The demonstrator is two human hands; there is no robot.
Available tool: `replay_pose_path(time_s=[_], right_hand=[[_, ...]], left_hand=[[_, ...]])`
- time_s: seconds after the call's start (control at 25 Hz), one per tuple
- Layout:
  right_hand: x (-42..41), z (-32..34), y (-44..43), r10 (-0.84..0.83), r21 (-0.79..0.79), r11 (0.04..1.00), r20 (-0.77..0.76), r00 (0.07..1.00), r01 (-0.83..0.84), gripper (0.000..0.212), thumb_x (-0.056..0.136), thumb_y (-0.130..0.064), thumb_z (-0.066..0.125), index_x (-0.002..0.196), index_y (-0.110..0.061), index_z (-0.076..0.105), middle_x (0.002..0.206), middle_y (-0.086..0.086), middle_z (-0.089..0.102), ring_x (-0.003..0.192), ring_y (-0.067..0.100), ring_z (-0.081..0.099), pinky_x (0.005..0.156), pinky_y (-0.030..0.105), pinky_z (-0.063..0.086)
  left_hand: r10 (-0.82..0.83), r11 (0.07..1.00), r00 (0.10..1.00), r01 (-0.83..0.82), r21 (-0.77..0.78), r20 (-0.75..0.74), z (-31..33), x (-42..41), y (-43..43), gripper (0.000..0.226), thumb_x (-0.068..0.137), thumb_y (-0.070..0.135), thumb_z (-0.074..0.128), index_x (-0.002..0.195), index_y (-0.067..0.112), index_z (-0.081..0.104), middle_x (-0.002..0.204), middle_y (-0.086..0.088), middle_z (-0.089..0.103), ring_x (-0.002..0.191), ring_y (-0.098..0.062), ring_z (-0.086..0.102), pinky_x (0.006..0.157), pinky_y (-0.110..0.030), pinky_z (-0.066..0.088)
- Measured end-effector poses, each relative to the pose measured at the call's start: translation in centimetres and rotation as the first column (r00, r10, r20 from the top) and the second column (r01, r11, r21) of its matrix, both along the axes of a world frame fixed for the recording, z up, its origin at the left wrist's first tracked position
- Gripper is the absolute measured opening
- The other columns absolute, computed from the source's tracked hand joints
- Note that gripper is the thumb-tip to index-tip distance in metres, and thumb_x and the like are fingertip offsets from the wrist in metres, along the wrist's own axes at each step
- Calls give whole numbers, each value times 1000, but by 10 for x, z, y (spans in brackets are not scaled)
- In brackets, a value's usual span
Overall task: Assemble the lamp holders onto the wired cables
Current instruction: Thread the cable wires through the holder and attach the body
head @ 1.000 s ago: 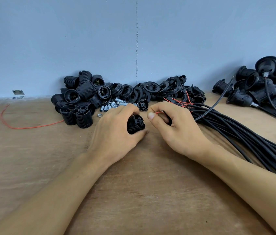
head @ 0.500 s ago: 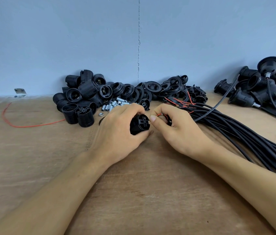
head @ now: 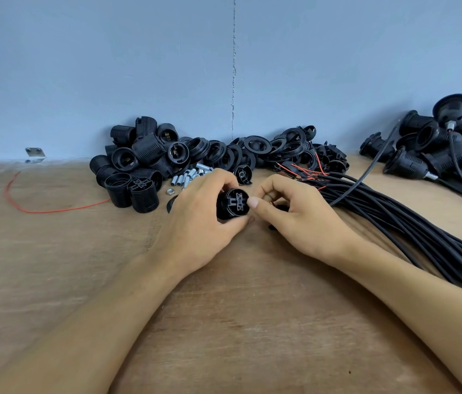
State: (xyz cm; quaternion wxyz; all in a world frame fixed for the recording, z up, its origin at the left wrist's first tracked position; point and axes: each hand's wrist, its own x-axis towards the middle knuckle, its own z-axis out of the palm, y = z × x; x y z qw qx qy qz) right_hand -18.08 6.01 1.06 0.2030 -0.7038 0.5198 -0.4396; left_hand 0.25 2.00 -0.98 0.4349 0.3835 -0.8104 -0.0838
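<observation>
While the left hand (head: 195, 220) clamps its fingers round a black lamp holder (head: 231, 204) just above the middle of the desk (head: 68, 265), terminal face turned right, the right hand (head: 295, 217) meets it, thumb and forefinger pinched together against that face, the other fingers curled over a black cable end (head: 279, 208). Loose cables (head: 394, 220) fan off to the right. Against the far wall lie a heap of holders (head: 139, 166), rings (head: 255, 145) and small metal tubes (head: 187, 177); wired holders (head: 437, 155) sit far right.

One red wire (head: 48, 211), one bracket (head: 35, 153) and one nut (head: 170, 191) are lying left of the held lamp holder (head: 233, 203); heaped holders (head: 144, 150) and cables (head: 394, 213) are defying counting.
</observation>
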Motion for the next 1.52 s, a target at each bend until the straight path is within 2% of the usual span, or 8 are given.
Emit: replay_pose_path(time_s=[0.24,0.36,0.56,0.84,1.0,1.12,1.2,1.52], right_hand=[[-7,4,2,61,75,995,31,998,-63,14,88,-11,72,77,-19,69,70,-3,67,66,8,58,70,29,46],[-7,5,2,65,83,994,1,998,-65,11,91,-13,70,80,-16,71,73,7,70,70,26,62,75,42,52],[-6,6,5,83,92,992,-14,996,-82,11,94,-19,69,84,-15,71,70,0,70,70,16,65,79,30,51],[-4,5,5,42,51,998,-42,998,-40,12,93,-20,68,82,-19,71,71,5,68,72,28,61,76,42,51],[-4,2,3,22,54,998,-48,999,-19,13,93,-21,68,80,-21,70,65,2,64,65,28,56,67,37,48],[-3,-1,2,0,16,1000,-88,996,1,15,92,-20,68,77,-22,67,59,-1,51,57,12,43,60,27,40],[-1,-1,4,-10,-48,999,-151,988,3,15,91,-18,68,76,-21,65,61,4,47,57,7,39,59,22,36],[2,-1,5,6,-124,992,-214,977,-33,14,93,-17,65,80,-20,63,59,1,48,60,11,43,59,18,33]], left_hand=[[-7,1000,1000,7,22,17,1,1,-1,33,81,44,81,99,32,55,92,18,62,92,-5,57,79,-15,43],[7,1000,999,-8,28,38,1,1,-1,34,79,47,78,99,35,53,92,20,60,92,-2,54,77,-8,37],[28,1000,997,-27,-10,75,1,1,0,36,78,51,73,103,32,55,93,22,56,93,2,44,80,-3,33],[51,997,997,-48,-57,55,3,0,3,37,75,53,70,103,31,57,88,30,49,91,2,42,72,-9,34],[54,997,996,-51,-54,64,2,-1,1,40,75,58,67,102,30,58,92,20,59,92,-3,45,74,-10,35],[75,993,995,-69,-92,65,2,-1,0,39,76,58,66,100,28,62,91,17,62,93,-8,49,72,-24,44],[85,989,994,-74,-128,75,2,-1,1,40,77,58,61,101,26,65,91,14,65,93,-12,52,74,-32,48],[68,989,995,-58,-133,72,1,-2,-1,43,76,57,58,103,24,66,92,11,67,92,-13,51,75,-32,47]])
